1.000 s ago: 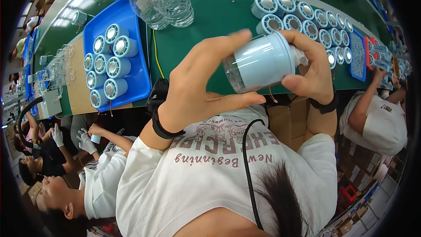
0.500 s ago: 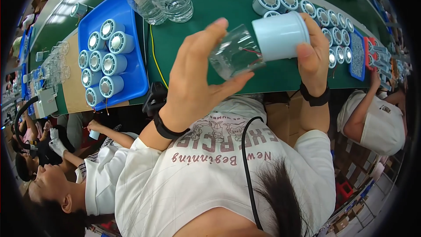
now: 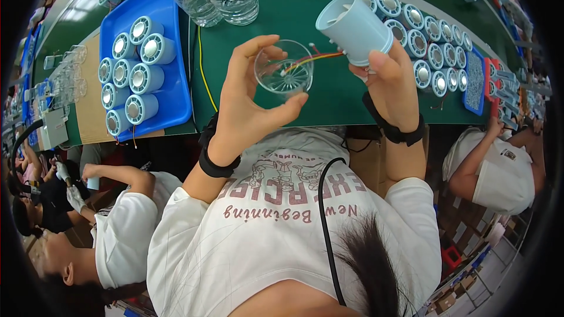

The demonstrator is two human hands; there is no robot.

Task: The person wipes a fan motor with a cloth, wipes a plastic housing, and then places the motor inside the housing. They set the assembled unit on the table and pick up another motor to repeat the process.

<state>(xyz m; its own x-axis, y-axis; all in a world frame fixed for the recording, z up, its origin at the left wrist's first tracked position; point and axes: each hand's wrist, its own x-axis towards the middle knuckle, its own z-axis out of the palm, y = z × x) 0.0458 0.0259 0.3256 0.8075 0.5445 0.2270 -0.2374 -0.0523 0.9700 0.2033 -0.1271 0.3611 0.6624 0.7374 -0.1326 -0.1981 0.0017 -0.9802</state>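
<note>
My left hand (image 3: 249,105) grips a clear, round plastic cup (image 3: 298,69) between thumb and fingers, its ribbed round end visible through it. In my right hand (image 3: 392,85) is a light-blue cylindrical housing (image 3: 359,30), tilted with its wide rim up and to the left. Some white parts show inside that rim. Thin red and yellow wires (image 3: 323,56) with small white connectors reach from the housing's lower side across to the cup. The housing and the cup are apart, and both are held above the green table (image 3: 229,47).
A blue tray (image 3: 176,91) of light-blue round units (image 3: 144,77) lies at the left. Clear bottles (image 3: 235,0) stand at the far side. More such units (image 3: 435,56) fill the right, before a small blue tray (image 3: 474,82). People sit on both sides.
The cup and the housing have moved apart. The cup has turned its round opening into view, while the housing has tipped rim-up, and its wires now show between them.
</note>
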